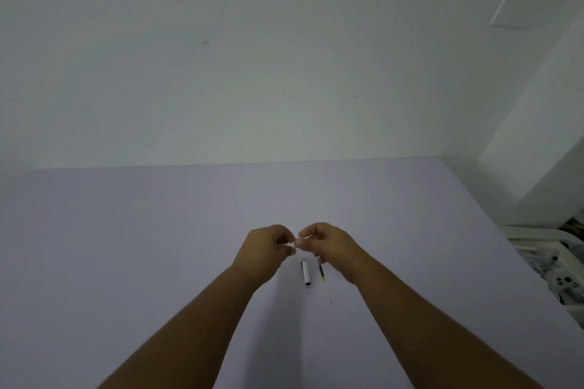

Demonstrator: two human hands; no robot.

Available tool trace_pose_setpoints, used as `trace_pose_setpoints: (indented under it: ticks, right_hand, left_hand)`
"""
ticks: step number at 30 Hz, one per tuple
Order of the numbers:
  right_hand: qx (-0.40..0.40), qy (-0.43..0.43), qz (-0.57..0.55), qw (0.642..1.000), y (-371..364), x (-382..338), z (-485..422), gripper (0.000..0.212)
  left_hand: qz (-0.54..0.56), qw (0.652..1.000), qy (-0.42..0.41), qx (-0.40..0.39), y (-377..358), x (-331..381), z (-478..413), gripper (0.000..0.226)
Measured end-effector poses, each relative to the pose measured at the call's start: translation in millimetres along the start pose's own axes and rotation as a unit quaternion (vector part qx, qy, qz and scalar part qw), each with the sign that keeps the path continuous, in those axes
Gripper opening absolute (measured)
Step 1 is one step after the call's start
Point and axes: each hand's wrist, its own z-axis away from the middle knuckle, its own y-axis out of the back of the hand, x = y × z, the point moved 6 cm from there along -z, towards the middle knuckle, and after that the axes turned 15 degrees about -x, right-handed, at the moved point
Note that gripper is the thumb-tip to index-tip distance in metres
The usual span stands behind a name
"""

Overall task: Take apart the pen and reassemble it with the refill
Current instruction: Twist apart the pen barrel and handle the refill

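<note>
both hands are raised a little above the table (126, 230) and meet in the middle. the left hand (264, 251) is closed around a small white piece, which i take for the barrel (286, 244) of the pen, and the right hand (328, 246) pinches the other end of it with thumb and fingers. only a short white part shows between the two hands; the rest is hidden inside the fists, so i cannot tell if it is one piece or two pieces that meet there.

on the table, just below the hands, lies the cap (306, 271), white with dark ends. beside it, on its right, lies the thin refill (323, 278), with its top end partly under the right hand. the cap and the refill are apart from each other, and neither is touched.

by my judgement the pen is already open and the step now is to separate or twist the barrel parts. to do this well, keep both grips close to the joint and turn one hand against the other along one line, without bending. the parts are small and smooth, so they can slip. the refill should stay where it lies, because it may roll away easily.
</note>
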Motion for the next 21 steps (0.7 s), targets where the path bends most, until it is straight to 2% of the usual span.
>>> trace_pose_setpoints:
  ticks: [2,6,9,11,14,16,19,21]
  right_hand:
    - [-0.002,0.001,-0.006,1.000,0.9,0.9,-0.3,0.012]
    - [0.002,-0.045,0.021,0.999,0.5,2.8,-1.3,0.029]
    - [-0.001,0.002,0.000,1.000,0.2,-1.3,-0.7,0.018]
    - [0.002,0.001,0.006,1.000,1.9,-1.9,-1.2,0.011]
    - [0.007,-0.045,0.036,0.998,3.6,0.3,-1.6,0.024]
    - [0.004,-0.044,0.033,0.999,3.6,1.3,-1.4,0.026]
    - [0.007,-0.010,-0.009,1.000,4.4,0.9,-1.7,0.013]
    - [0.011,-0.022,-0.036,0.999,5.2,2.1,-3.8,0.011]
  left_hand:
    - [-0.004,1.000,0.000,-0.004,0.3,0.5,-0.3,0.012]
    - [-0.010,1.000,-0.001,0.001,-0.7,-0.6,-0.9,0.013]
    - [-0.002,1.000,0.002,0.003,1.0,-2.4,-2.6,0.011]
    - [-0.005,1.000,0.002,-0.001,0.3,-1.6,-3.7,0.010]
    - [-0.002,1.000,0.005,-0.002,-2.3,-2.2,-4.6,0.011]
    - [0.009,1.000,0.007,0.002,-1.5,-4.3,-4.9,0.010]
    - [0.015,1.000,0.007,0.005,0.7,-4.6,-6.3,0.007]
    - [-0.002,1.000,-0.001,0.009,0.6,-1.9,-7.4,0.009]
